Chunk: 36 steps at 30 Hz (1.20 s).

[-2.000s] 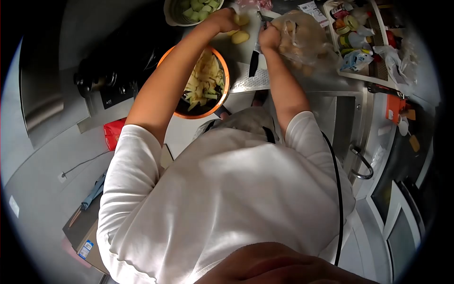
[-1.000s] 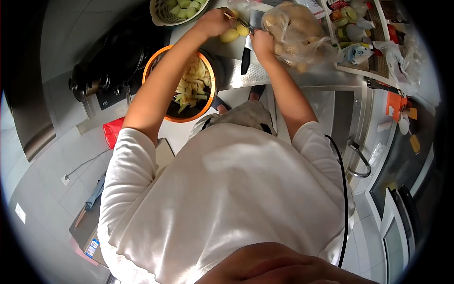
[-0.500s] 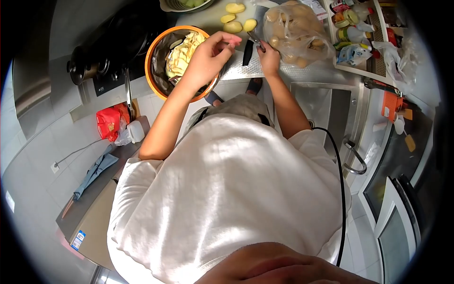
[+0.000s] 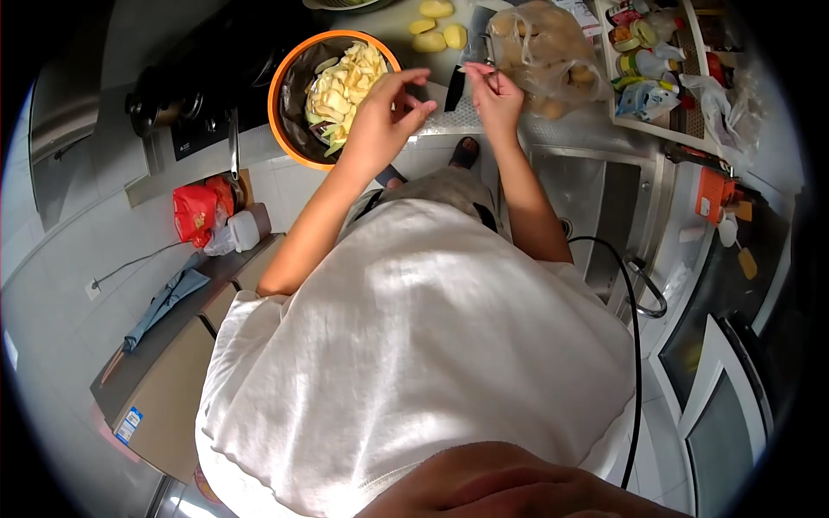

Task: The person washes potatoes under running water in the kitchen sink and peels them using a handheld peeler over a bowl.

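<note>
My left hand (image 4: 393,108) hovers beside the orange-rimmed bin (image 4: 275,97), fingers apart and empty. Pale peelings (image 4: 345,82) lie inside the bin's dark liner. My right hand (image 4: 496,99) is closed on a slim peeler (image 4: 491,62), partly hidden by the fingers, over the counter edge. Several peeled potatoes (image 4: 455,35) rest on the pale board above and between my hands. A black-handled knife (image 4: 453,91) lies just left of my right hand. Beyond that hand is a clear plastic bag of unpeeled potatoes (image 4: 548,52).
A stove (image 4: 216,121) with dark cookware is at the left. A basket of bottles and jars (image 4: 652,129) stands at the right, near the sink (image 4: 587,186). Part of a bowl (image 4: 350,4) shows at the top edge. A red bag (image 4: 197,211) sits at the lower left.
My left hand has left the potatoes and come back beside the bin, its fingers now apart. My right hand has drawn back from the board with the peeler. The view has shifted.
</note>
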### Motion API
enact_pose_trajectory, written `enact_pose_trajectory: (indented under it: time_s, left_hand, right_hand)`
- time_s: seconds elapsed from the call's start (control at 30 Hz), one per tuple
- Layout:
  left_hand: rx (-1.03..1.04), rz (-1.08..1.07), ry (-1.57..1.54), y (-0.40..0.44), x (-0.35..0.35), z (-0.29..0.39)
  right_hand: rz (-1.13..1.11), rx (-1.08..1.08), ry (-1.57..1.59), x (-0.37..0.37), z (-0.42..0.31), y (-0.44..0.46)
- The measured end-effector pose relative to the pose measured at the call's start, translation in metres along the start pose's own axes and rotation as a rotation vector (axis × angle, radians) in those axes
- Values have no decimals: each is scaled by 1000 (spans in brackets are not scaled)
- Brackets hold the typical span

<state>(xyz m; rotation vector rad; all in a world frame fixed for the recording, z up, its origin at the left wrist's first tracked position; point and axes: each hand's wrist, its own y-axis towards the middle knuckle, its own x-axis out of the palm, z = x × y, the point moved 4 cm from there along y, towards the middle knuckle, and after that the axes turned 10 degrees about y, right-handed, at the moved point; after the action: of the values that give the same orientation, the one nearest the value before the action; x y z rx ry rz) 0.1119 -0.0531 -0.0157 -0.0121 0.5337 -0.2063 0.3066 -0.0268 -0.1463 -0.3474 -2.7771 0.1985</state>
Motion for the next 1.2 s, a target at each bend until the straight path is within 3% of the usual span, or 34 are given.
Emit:
enact_pose_trajectory:
  time_s: [0.03,0.17,0.23,0.3,0.37,0.43,0.47,0.57,0.7,0.87,0.97,1.03,1.07,1.1,1.2]
  left_hand:
    - [25,40,5,3,-1,2]
    - [-78,18,-386,10,-3,-5]
    - [-109,50,-343,8,-13,-5]
    - [-175,122,-254,4,-27,-23]
    - [-197,222,-21,-2,-45,-32]
    - [-182,296,471,-7,-60,-37]
    - [-104,341,592,-10,-64,-44]
    - [7,407,680,-20,-75,-46]
    - [-194,426,466,-27,-83,-37]
    - [-250,502,406,-35,-96,-44]
    - [-256,501,355,-41,-102,-56]
    - [-256,510,334,-43,-106,-56]
    - [-263,515,316,-44,-108,-56]
    - [-259,520,306,-44,-110,-59]
    - [-210,526,276,-42,-116,-67]
  right_hand:
    - [-129,62,149,18,-23,-13]
    - [-405,92,101,47,-33,-24]
    - [-432,78,99,58,-37,-19]
    - [-323,86,232,67,-36,-4]
    - [-215,-38,-189,51,18,34]
    - [-148,-156,-565,36,98,71]
    - [-156,-155,-562,40,110,75]
    - [-229,-210,-846,52,155,88]
    - [-187,-187,-910,58,191,95]
    - [-193,-185,-1028,57,176,84]
    - [-148,-328,-976,54,160,77]
    - [-23,-217,-729,52,127,78]
    - [-21,-208,-395,53,109,76]
    - [1,-9,-99,70,46,51]
    - [-83,-75,7,94,-45,18]
